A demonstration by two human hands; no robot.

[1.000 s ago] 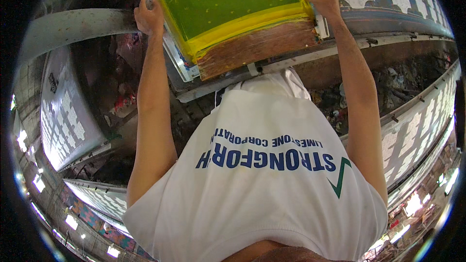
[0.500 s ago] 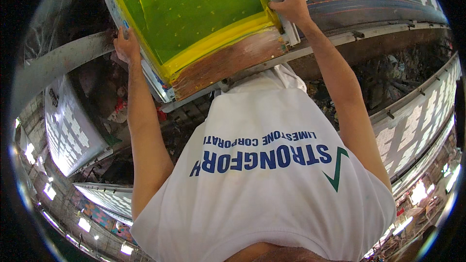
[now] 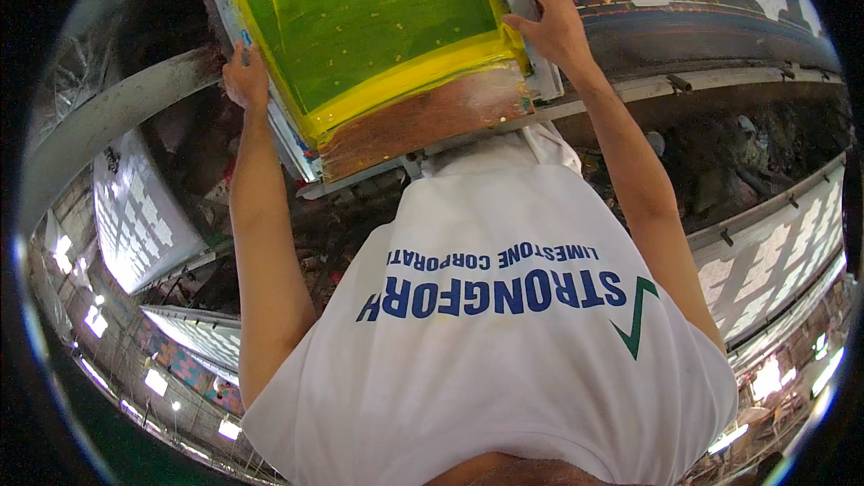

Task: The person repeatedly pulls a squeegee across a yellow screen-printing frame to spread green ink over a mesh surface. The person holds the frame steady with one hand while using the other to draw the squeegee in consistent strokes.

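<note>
Green-meshed, metal-framed printing screen (image 3: 378,27) has swung left since a second ago. We grip its side rails, left hand (image 3: 245,76) and right hand (image 3: 553,27) both closed on it; repositioning looks underway.

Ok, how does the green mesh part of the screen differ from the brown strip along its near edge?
The green mesh is bright, dotted with small pale specks and fills most of the printing frame, edged in yellow; the brown strip is dull, narrow and smeared whitish at one end. Both lie inside the same frame, which the left hand and right hand grip at opposite sides.
</note>
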